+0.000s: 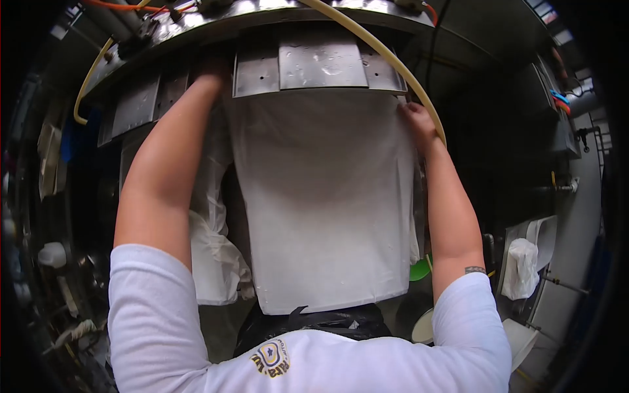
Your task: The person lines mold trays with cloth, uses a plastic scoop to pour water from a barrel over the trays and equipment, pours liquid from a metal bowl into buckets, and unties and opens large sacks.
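Observation:
A large white cloth (321, 196) hangs in front of me from beneath a steel plate (321, 62), spread fairly flat down to my lap. My right hand (421, 122) is at the cloth's upper right corner, just under the plate's edge, with its fingers curled closed on the cloth's edge. On the other side, my left hand (213, 67) reaches into deep shadow at the plate's left end. Its fingers are hidden there, so what it touches cannot be made out.
A yellow hose (373, 42) arches over the plate and passes close by my right hand. Crumpled white sheeting (213, 245) hangs left of the cloth. To the left is another steel plate (134, 105). A white bundle (522, 268) sits at the right, and a green object (419, 269) lies low.

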Available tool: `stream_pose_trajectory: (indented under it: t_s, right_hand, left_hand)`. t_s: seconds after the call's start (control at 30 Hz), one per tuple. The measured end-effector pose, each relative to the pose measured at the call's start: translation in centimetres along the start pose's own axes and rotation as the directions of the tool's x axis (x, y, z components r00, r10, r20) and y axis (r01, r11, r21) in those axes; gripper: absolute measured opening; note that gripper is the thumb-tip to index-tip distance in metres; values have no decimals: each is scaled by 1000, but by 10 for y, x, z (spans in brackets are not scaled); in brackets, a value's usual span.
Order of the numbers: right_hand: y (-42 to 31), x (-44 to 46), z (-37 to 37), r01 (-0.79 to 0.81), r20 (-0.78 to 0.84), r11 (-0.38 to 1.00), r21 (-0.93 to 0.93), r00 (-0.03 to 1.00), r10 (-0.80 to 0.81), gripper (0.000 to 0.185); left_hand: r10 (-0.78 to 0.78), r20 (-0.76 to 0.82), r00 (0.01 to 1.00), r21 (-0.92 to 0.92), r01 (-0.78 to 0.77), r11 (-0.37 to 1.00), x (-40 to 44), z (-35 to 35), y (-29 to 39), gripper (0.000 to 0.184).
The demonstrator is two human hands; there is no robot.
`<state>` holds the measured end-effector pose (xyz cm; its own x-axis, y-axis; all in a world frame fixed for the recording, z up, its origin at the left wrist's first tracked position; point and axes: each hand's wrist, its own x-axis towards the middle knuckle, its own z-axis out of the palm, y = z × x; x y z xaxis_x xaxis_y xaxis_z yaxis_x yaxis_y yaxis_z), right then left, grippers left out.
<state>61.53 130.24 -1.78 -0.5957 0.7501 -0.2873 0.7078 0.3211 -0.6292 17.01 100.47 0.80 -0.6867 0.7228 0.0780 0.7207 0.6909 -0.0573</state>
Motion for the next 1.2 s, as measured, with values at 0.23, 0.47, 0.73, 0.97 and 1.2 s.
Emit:
stream_pose_trajectory:
  t_s: [0.23, 0.47, 0.73, 0.97, 1.2]
  right_hand:
    - [-45, 41, -46, 241, -328, 532, 812, 942, 73, 21]
    - [60, -50, 2, 89, 135, 996, -16, 987, -86, 60]
    - [149, -350, 32, 42, -197, 911, 410, 979, 43, 34]
    - [164, -405, 48, -564, 438, 481, 672, 825, 356, 57]
    - [187, -422, 7, -346, 357, 496, 797, 931, 75, 33]
  left_hand:
    - [-241, 192, 951, 38, 238, 970, 39, 12, -11, 39]
    - [-162, -234, 959, -683, -43, 729, -181, -19, 71, 53]
    - [-38, 790, 612, -517, 631, -579, -534, -51, 148, 78]
    - [-14, 770, 638, -610, 729, -312, -568, 9, 108, 53]
    - [-120, 632, 766, -750, 565, -343, -626, -50, 92, 28]
